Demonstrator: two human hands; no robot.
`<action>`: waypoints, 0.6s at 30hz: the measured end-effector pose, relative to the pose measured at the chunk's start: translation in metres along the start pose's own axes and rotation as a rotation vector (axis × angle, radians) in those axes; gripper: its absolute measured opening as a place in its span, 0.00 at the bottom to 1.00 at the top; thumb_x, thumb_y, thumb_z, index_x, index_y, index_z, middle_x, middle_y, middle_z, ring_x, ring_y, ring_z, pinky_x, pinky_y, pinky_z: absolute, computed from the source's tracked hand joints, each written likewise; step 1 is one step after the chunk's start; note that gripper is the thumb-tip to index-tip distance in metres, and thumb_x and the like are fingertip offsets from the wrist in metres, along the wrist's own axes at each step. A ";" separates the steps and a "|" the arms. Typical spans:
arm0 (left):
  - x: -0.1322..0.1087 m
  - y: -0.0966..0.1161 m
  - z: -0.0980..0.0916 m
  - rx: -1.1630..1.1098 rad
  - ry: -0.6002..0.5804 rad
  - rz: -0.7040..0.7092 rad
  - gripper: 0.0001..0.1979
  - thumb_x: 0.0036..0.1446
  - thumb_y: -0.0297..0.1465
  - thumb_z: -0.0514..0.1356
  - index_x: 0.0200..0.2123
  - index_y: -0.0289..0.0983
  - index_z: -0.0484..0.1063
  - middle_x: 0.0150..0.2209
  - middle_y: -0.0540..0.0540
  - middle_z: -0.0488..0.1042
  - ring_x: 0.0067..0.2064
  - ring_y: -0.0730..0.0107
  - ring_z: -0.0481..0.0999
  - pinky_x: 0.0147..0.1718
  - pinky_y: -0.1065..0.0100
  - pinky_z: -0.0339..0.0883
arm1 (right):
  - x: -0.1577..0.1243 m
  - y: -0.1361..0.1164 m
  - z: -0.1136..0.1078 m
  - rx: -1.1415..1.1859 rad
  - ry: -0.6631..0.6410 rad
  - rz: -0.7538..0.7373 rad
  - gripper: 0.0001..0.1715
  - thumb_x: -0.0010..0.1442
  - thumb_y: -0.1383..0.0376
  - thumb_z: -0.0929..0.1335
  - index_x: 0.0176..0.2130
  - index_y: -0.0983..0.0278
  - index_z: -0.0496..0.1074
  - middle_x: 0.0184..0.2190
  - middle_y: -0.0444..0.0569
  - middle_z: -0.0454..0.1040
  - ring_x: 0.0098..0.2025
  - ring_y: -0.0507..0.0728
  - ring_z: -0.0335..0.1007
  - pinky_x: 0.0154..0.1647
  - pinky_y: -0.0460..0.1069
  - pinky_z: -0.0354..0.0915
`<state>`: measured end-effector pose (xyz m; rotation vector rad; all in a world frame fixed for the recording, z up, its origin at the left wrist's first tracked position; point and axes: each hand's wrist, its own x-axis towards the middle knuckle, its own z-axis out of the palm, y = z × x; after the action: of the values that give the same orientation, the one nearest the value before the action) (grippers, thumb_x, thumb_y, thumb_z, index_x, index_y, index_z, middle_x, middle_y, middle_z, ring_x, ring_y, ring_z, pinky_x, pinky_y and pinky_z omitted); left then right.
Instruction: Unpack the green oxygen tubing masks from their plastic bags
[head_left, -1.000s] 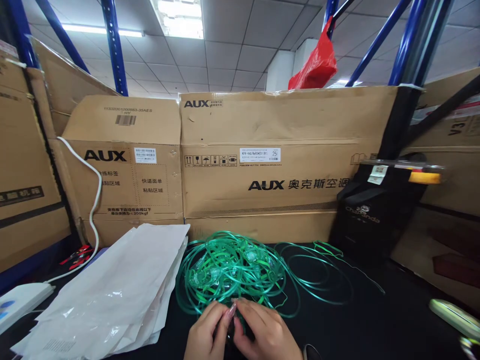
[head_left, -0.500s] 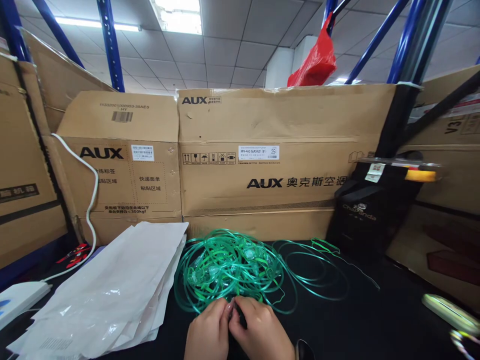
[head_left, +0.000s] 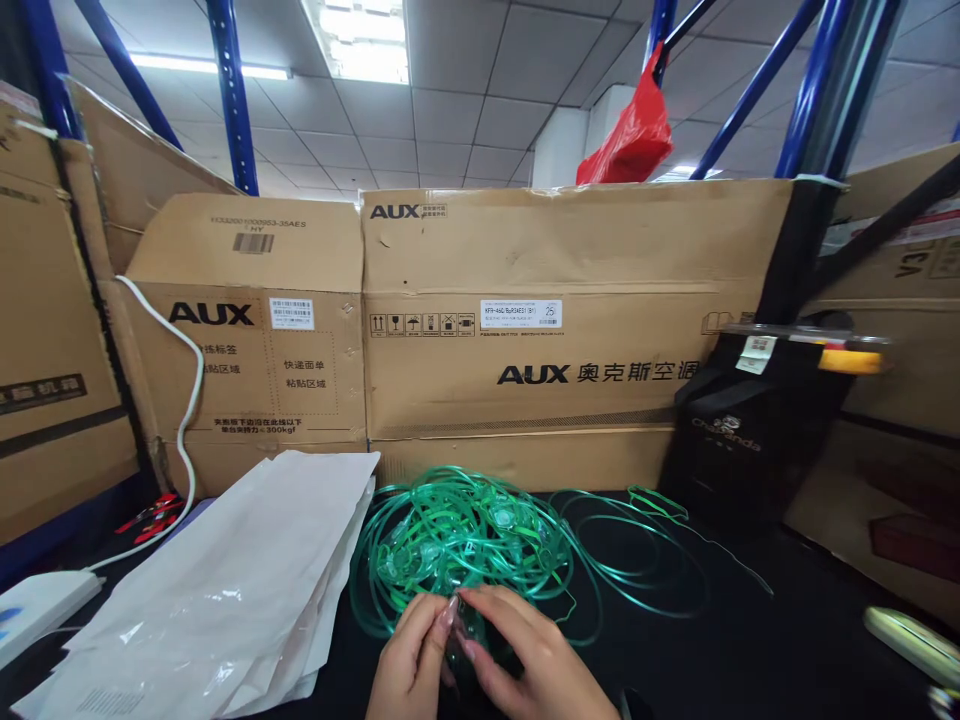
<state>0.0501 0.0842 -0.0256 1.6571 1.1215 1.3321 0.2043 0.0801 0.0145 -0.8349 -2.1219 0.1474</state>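
While the green tubing (head_left: 472, 548) lay heaped on the black table (head_left: 690, 660), the left hand (head_left: 411, 655) and right hand (head_left: 536, 655) pinched a partly hidden clear piece (head_left: 470, 628) just in front of it. White bags (head_left: 247, 570) lay just left of the tubing.

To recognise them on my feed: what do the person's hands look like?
The left hand and right hand wear no gloves; no sleeves show. The left thumbnail looks long and glossy. A dark shape near the right hand is too cut off to identify.
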 end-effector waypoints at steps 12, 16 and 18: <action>0.004 0.029 -0.025 -0.055 -0.188 0.253 0.11 0.56 0.35 0.54 0.26 0.37 0.72 0.26 0.48 0.70 0.30 0.71 0.69 0.31 0.73 0.64 | 0.004 -0.001 -0.013 0.268 -0.124 0.174 0.23 0.47 0.53 0.71 0.41 0.61 0.71 0.34 0.46 0.73 0.36 0.54 0.71 0.38 0.46 0.69; 0.001 0.023 -0.020 -0.064 -0.074 0.107 0.09 0.52 0.37 0.58 0.28 0.38 0.71 0.27 0.50 0.70 0.31 0.71 0.68 0.33 0.73 0.62 | 0.003 -0.002 -0.019 0.000 -0.125 0.054 0.29 0.50 0.65 0.71 0.51 0.61 0.64 0.45 0.50 0.70 0.47 0.57 0.65 0.50 0.51 0.63; 0.001 0.020 -0.018 -0.073 -0.066 0.052 0.08 0.52 0.37 0.59 0.30 0.39 0.72 0.29 0.50 0.72 0.33 0.70 0.69 0.35 0.72 0.63 | 0.002 -0.001 -0.021 -0.106 -0.124 -0.007 0.29 0.51 0.68 0.70 0.53 0.61 0.62 0.47 0.51 0.69 0.48 0.58 0.63 0.52 0.53 0.61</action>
<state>0.0365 0.0788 -0.0036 1.6748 0.9869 1.3255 0.2181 0.0769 0.0301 -0.9009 -2.2648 0.0851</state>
